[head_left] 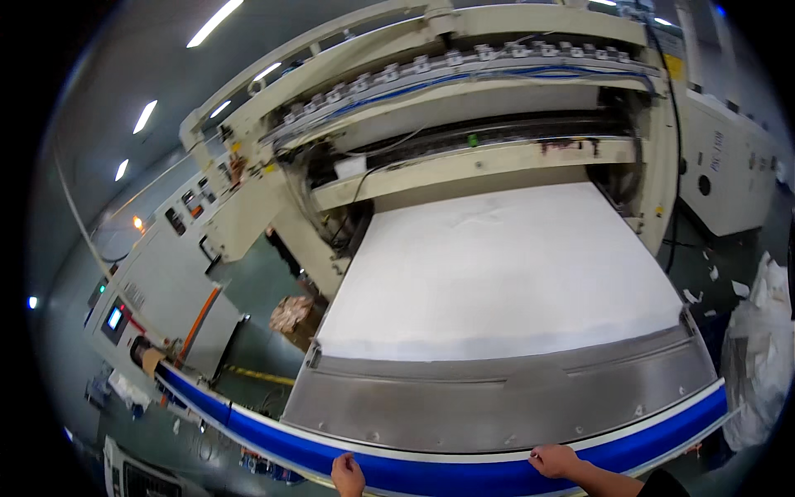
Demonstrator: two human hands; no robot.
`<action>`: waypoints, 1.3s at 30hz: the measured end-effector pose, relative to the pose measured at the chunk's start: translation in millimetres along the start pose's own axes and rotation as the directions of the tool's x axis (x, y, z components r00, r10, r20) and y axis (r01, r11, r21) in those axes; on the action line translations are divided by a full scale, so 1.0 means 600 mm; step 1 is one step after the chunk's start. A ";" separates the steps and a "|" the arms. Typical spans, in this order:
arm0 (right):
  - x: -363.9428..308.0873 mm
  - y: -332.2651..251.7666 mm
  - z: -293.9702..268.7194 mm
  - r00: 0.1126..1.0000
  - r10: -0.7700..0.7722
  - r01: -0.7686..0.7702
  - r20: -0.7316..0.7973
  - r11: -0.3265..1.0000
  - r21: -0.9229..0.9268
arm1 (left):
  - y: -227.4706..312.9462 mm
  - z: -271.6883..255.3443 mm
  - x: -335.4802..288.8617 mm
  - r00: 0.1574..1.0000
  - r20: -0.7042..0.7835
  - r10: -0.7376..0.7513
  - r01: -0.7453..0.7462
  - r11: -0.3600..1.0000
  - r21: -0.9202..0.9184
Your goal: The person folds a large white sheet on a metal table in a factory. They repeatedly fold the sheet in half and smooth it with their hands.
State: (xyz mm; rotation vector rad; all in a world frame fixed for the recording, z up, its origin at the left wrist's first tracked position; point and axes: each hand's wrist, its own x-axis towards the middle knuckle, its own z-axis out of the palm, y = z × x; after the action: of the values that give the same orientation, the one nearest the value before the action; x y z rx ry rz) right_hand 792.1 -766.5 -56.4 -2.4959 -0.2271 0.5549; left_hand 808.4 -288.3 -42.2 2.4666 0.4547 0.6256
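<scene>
Blue belting marked the near edge of the machine, with both hands over it. The left hand [348, 475] stood upright at the lower edge of the view, its fingers loosely curled; whether it pinched anything could not be told. The right hand [555, 462], well apart from it, reached in from the lower right with bent fingers drawn together; its grip, too, could not be made out. The blue belt [443, 475] ran crosswise in a long strip, bent by the lens, from the left cabinet to the far right. Just beyond it lay a grey metal plate [431, 406], and behind this a broad white sheet [505, 273] extended back beneath the cream machine frame [480, 170]. Blue hoses [464, 76] crossed the upper part of the frame. To the left stood the pale cabinet [178, 298] with a small lit screen [114, 318], and a cardboard box [305, 330] sat between cabinet and machine. To the right were a heap of clear plastic [754, 348], white scraps [739, 288] on the floor and a second cabinet [720, 157].
</scene>
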 end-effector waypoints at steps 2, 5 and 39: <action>-0.025 -0.011 -0.012 0.997 0.072 -0.072 0.026 0.997 -0.016 | -0.013 0.021 0.004 0.998 0.042 -0.053 0.049 0.995 0.086; -0.051 -0.008 -0.015 0.981 0.190 -0.187 0.045 0.981 -0.059 | -0.015 0.038 0.004 0.995 0.059 -0.075 0.066 0.989 0.132; -0.108 -0.068 0.040 0.938 -0.027 0.091 -0.346 0.981 0.170 | 0.017 0.032 0.009 0.889 0.277 -0.365 0.192 0.845 0.499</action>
State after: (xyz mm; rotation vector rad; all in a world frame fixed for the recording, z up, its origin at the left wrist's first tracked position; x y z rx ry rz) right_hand 721.8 -738.9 -29.9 -2.3469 -0.1095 0.1036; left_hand 824.9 -302.3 -48.6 2.7879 0.8805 -0.0874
